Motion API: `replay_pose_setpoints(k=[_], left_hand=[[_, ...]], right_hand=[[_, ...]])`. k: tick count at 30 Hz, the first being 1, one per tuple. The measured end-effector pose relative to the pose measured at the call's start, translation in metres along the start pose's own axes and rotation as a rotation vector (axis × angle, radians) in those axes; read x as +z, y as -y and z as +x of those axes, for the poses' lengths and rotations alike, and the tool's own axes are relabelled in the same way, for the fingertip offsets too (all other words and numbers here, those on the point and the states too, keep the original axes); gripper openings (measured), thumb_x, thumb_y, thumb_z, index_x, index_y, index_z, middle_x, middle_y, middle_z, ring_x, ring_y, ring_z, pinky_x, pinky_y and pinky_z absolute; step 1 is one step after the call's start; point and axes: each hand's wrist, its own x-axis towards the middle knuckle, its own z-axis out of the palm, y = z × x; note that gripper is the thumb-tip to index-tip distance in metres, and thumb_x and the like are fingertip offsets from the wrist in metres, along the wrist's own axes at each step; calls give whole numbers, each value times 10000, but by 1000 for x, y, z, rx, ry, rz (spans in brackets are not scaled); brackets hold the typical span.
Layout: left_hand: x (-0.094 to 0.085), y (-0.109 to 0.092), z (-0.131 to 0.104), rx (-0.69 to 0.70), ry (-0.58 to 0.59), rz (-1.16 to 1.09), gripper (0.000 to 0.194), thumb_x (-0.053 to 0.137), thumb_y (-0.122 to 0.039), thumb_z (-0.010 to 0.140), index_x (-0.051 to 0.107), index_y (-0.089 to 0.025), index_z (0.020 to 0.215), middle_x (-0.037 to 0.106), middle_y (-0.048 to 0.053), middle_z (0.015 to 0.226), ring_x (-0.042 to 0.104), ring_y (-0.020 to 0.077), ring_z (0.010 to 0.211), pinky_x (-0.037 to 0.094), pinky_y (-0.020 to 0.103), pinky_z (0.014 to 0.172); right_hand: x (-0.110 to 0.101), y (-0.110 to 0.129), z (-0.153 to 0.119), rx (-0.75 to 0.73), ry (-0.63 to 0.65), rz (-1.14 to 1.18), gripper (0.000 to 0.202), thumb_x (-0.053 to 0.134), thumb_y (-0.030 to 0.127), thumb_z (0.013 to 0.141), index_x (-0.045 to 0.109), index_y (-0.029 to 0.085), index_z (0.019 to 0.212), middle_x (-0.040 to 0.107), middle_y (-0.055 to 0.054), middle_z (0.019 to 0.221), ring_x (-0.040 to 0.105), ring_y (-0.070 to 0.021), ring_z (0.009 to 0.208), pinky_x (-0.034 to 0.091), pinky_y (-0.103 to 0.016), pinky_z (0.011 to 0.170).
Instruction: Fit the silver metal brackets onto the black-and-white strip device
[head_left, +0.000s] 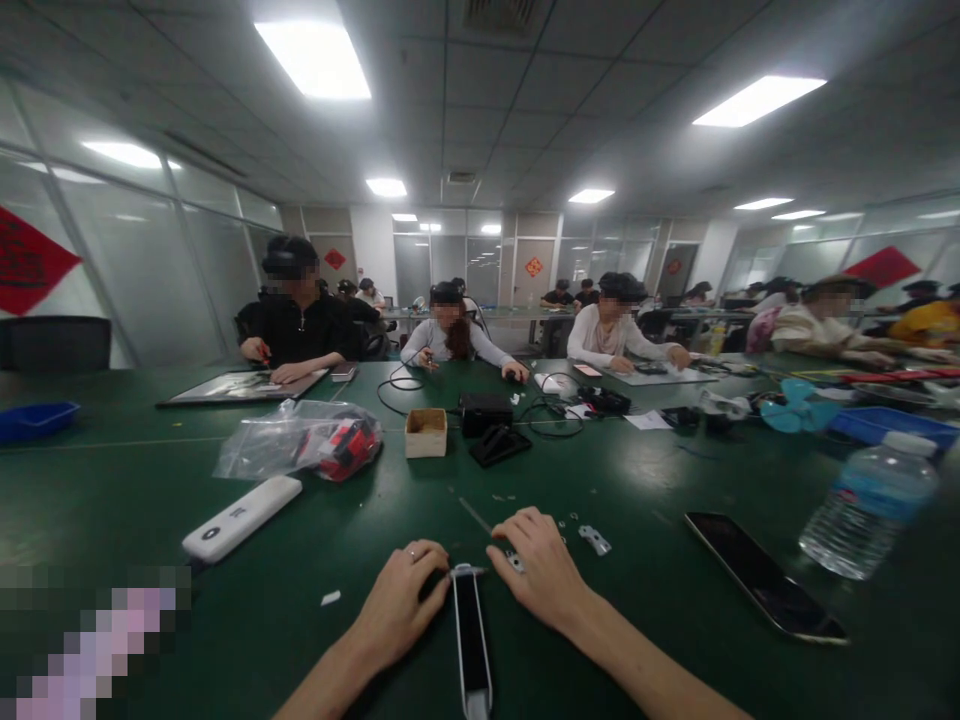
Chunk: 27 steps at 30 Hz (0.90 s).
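A narrow device with a dark face and a pale frame (pixel 471 635) lies on the green table between my hands. At its far left corner, my left hand (pixel 401 600) has its fingers curled, with thumb and fingertips near a thin piece (pixel 480 571) across the device's top; what they pinch is too small to make out. My right hand (pixel 541 570) rests on the table to the right, fingers bent and slightly apart, over a small metal part (pixel 514 562). Another small metal part (pixel 595 540) lies right of it. A thin strip (pixel 475 516) sits beyond my fingers.
A white handheld device (pixel 244 518) and a plastic bag with red items (pixel 300 440) lie to the left. Ahead is a small open box (pixel 426 434). A phone (pixel 765 575) and a water bottle (pixel 870 505) are at the right. People sit across the table (pixel 660 475).
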Motion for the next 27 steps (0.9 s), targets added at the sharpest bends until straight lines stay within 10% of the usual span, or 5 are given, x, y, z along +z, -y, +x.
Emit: replay_pose_setpoints(k=[6, 13, 27], left_hand=[[-3, 1, 2, 4, 3, -19, 178, 468, -289, 884, 629, -215, 885, 634, 63, 1031, 591, 203, 943, 482, 340, 837], [2, 7, 4, -18, 26, -14, 171, 464, -273, 881, 619, -205, 853, 640, 57, 1023, 587, 206, 963, 475, 354, 831], [2, 9, 6, -47, 27, -8, 208, 473, -321, 870, 632, -200, 812, 648, 57, 1008, 597, 209, 938, 481, 345, 812]], right_hand=[[-30, -45, 12, 116, -58, -194, 189, 451, 197, 897, 632, 173, 945, 644, -83, 969, 507, -225, 954, 375, -355, 804], [-44, -96, 11, 119, 190, -339, 219, 460, 153, 878, 674, 192, 905, 655, -77, 939, 508, -234, 945, 380, -343, 766], [-50, -78, 13, 90, 549, -289, 192, 527, 264, 857, 711, 224, 898, 647, -75, 940, 505, -217, 942, 362, -318, 792]])
